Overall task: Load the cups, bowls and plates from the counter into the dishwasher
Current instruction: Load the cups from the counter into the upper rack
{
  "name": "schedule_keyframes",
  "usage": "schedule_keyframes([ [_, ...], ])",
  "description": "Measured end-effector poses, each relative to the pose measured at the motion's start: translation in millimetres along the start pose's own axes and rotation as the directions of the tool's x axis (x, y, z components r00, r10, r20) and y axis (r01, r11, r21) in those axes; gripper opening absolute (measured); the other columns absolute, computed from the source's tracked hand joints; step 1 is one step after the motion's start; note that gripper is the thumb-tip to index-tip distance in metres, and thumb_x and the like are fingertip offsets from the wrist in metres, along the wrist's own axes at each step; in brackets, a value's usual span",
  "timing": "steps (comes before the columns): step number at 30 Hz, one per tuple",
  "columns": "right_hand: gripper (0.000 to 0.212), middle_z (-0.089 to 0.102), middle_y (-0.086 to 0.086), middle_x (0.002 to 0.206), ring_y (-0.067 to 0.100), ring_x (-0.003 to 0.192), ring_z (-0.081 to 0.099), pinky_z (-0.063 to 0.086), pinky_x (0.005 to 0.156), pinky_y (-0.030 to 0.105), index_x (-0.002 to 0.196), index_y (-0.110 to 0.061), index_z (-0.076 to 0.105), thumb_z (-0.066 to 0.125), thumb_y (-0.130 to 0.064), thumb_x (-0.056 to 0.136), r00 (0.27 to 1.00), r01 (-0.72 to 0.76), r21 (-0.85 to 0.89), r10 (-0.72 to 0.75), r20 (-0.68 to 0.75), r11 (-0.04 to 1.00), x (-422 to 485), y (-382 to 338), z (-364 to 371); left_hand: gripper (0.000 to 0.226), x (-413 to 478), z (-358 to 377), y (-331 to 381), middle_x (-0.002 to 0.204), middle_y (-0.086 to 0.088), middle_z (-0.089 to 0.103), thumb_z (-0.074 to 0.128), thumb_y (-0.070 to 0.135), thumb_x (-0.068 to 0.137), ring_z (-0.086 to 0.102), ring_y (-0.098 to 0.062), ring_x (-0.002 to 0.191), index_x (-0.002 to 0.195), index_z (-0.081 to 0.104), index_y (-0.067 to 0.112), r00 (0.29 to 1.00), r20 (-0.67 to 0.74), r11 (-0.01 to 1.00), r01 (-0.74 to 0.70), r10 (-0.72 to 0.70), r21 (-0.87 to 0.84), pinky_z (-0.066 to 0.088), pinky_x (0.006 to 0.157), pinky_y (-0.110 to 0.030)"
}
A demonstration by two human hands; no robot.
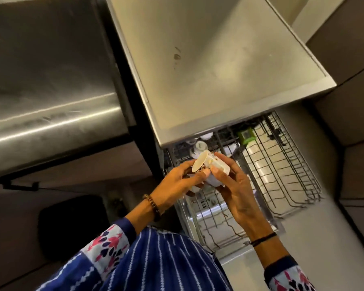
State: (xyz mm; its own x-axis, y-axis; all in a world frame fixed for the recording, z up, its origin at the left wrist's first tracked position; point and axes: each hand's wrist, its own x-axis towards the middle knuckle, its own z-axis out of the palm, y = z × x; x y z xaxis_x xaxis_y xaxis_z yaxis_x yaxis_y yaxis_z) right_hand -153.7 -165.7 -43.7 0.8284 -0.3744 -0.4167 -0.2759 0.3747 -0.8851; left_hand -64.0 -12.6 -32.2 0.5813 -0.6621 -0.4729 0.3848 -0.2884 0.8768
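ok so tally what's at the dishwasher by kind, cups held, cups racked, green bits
cup in hand: 1, held by left hand and right hand
white cups in rack: 2 clear, others hidden
green piece: 1
total: 4

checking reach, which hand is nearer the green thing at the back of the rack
Right. The right hand holds the cup just below and left of the green item in the picture; the left hand grips the cup's other side, farther left.

Pulled-out wire rack [282, 164] under a bare steel top [219, 59]; white cups [200, 146], maybe, and something green [246, 135] at the back.
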Motion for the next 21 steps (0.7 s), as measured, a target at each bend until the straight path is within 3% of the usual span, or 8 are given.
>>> schedule_keyframes([
  [3, 0.051, 0.071, 0.002, 0.120, 0.026, 0.112, 0.068, 0.061, 0.085, 0.041, 0.132, -0.016, 0.060, 0.071, -0.014, 0.082, 0.997, -0.056, -0.047, 0.054, -0.048, 0.997, 19, 16, -31, 0.043, 30, 16, -27, 0.114, 0.008, 0.067, 0.062, 0.045, 0.090, 0.067, -0.008, 0.096, 0.129, 0.053, 0.031, 1.000, -0.008, 0.996, 0.005, -0.004, 0.094, 0.058, 0.084, -0.032],
  [7, 0.050, 0.071, 0.004, 0.121, 0.021, 0.104, 0.072, 0.062, 0.080, 0.037, 0.131, -0.019, 0.061, 0.076, -0.018, 0.083, 0.990, -0.103, -0.175, 0.083, -0.117, 0.979, 55, 31, -63, 0.051, 71, 16, -59, 0.127, 0.008, 0.060, 0.060, 0.049, 0.089, 0.058, -0.007, 0.113, 0.136, 0.049, 0.032, 0.999, 0.010, 0.882, -0.038, 0.038, 0.470, 0.050, 0.095, -0.027],
  [9, 0.053, 0.068, 0.003, 0.122, 0.017, 0.104, 0.070, 0.061, 0.081, 0.032, 0.131, -0.022, 0.062, 0.080, -0.026, 0.081, 0.986, -0.114, -0.287, 0.072, -0.153, 0.951, 81, 37, -77, 0.057, 91, 13, -67, 0.144, 0.006, 0.048, 0.056, 0.048, 0.091, 0.047, -0.014, 0.129, 0.144, 0.039, 0.032, 0.997, 0.059, 0.728, -0.082, 0.058, 0.680, 0.041, 0.106, -0.032],
  [12, 0.064, 0.067, -0.004, 0.120, 0.015, 0.110, 0.065, 0.057, 0.085, 0.028, 0.124, -0.029, 0.063, 0.089, -0.044, 0.068, 0.981, -0.099, -0.486, 0.003, -0.194, 0.868, 122, 45, -90, 0.068, 126, 6, -74, 0.160, 0.001, 0.018, 0.051, 0.040, 0.095, 0.022, -0.020, 0.145, 0.153, 0.018, 0.026, 0.990, 0.141, 0.383, -0.136, 0.014, 0.914, 0.027, 0.117, -0.040],
  [14, 0.060, 0.067, -0.007, 0.115, 0.006, 0.100, 0.063, 0.051, 0.077, 0.010, 0.125, -0.023, 0.063, 0.087, -0.037, 0.072, 0.981, -0.029, -0.629, -0.099, -0.167, 0.777, 147, 50, -91, 0.077, 148, 3, -80, 0.162, -0.002, 0.009, 0.056, 0.034, 0.093, 0.016, -0.023, 0.147, 0.154, 0.010, 0.022, 0.992, 0.130, 0.247, -0.127, 0.006, 0.961, 0.028, 0.117, -0.042],
  [16, 0.057, 0.063, -0.005, 0.113, 0.006, 0.096, 0.059, 0.047, 0.078, 0.005, 0.127, -0.016, 0.060, 0.085, -0.029, 0.078, 0.972, 0.014, -0.728, -0.181, -0.152, 0.685, 171, 54, -88, 0.087, 164, 1, -86, 0.162, -0.003, 0.005, 0.061, 0.026, 0.090, 0.015, -0.024, 0.148, 0.155, 0.003, 0.021, 0.996, 0.093, 0.229, -0.092, 0.006, 0.969, 0.029, 0.116, -0.042],
  [19, 0.059, 0.064, 0.008, 0.126, 0.026, 0.114, 0.060, 0.049, 0.092, 0.024, 0.128, -0.010, 0.059, 0.085, -0.024, 0.077, 0.943, 0.066, -0.849, -0.311, -0.118, 0.524, 204, 64, -87, 0.096, 181, -1, -92, 0.162, -0.002, -0.001, 0.064, 0.014, 0.087, 0.019, -0.024, 0.146, 0.155, -0.003, 0.022, 0.997, 0.067, 0.232, -0.073, 0.036, 0.970, 0.033, 0.111, -0.039],
  [21, 0.059, 0.059, 0.014, 0.133, 0.030, 0.123, 0.053, 0.039, 0.095, 0.023, 0.129, -0.007, 0.059, 0.084, -0.022, 0.077, 0.934, 0.110, -0.904, -0.354, -0.049, 0.413, 219, 73, -86, 0.095, 189, -7, -94, 0.162, -0.003, 0.000, 0.064, 0.011, 0.087, 0.021, -0.026, 0.146, 0.155, -0.002, 0.023, 0.998, 0.055, 0.180, -0.060, 0.035, 0.982, 0.035, 0.109, -0.039],
])
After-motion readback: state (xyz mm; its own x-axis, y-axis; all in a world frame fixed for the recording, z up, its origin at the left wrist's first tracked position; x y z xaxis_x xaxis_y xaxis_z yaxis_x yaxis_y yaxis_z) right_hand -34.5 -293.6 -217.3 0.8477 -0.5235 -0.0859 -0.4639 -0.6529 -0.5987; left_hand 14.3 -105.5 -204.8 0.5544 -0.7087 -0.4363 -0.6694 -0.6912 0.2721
